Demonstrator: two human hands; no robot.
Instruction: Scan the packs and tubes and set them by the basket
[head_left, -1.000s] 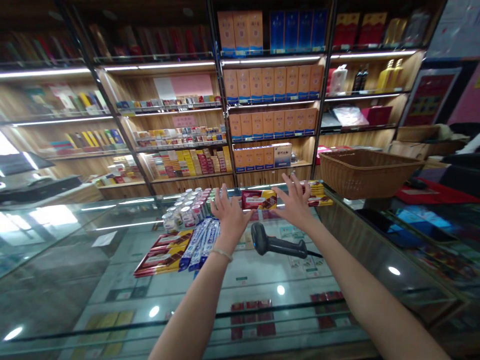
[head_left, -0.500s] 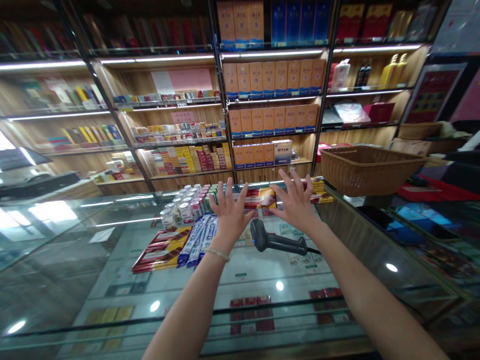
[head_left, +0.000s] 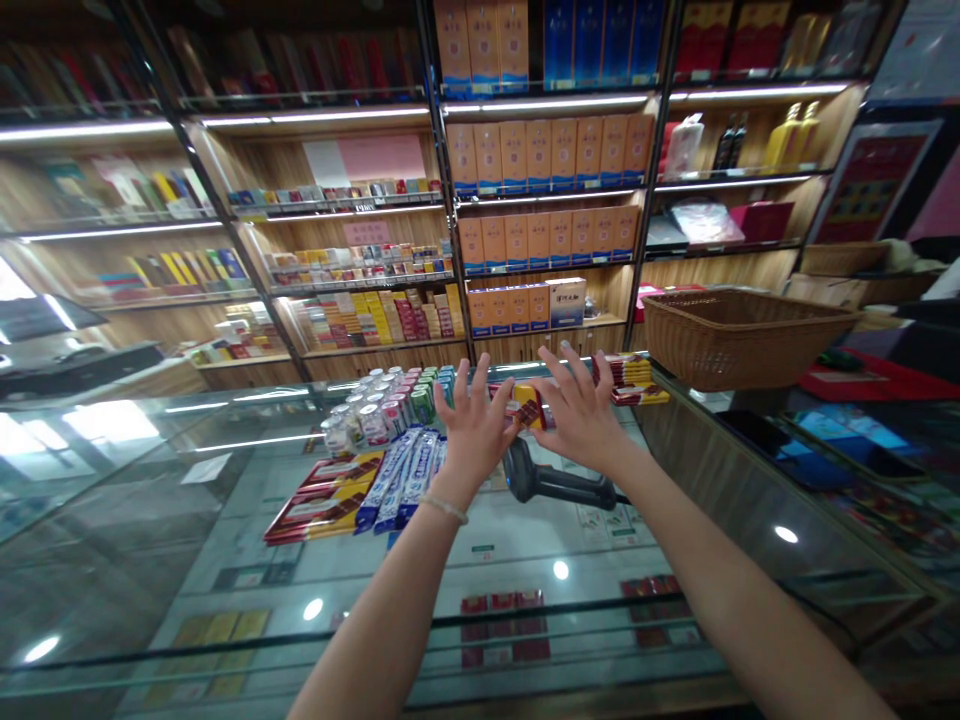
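A red and yellow chocolate bar (head_left: 528,408) is between my hands, beyond the scanner. My left hand (head_left: 474,430) is at its left end, thumb and index finger at the wrapper, the other fingers raised and spread. My right hand (head_left: 581,410) is at the right end in the same way; both hands partly cover the bar. A black handheld barcode scanner (head_left: 559,482) lies on the glass counter just below them. To the left are more chocolate bars (head_left: 326,497), several blue-and-white long packets (head_left: 405,480), and rows of small cans (head_left: 375,410).
A stack of chocolate bars (head_left: 634,380) sits right of my right hand, near a wicker basket (head_left: 742,335). The glass counter (head_left: 525,550) spans the front, with packs on display beneath. Shelves of boxed goods (head_left: 547,240) stand behind. Phones (head_left: 847,445) lie to the right.
My hands have come closer together, the left moving right and the right slightly left, closing in on the chocolate bar. The bar has shifted slightly towards me.
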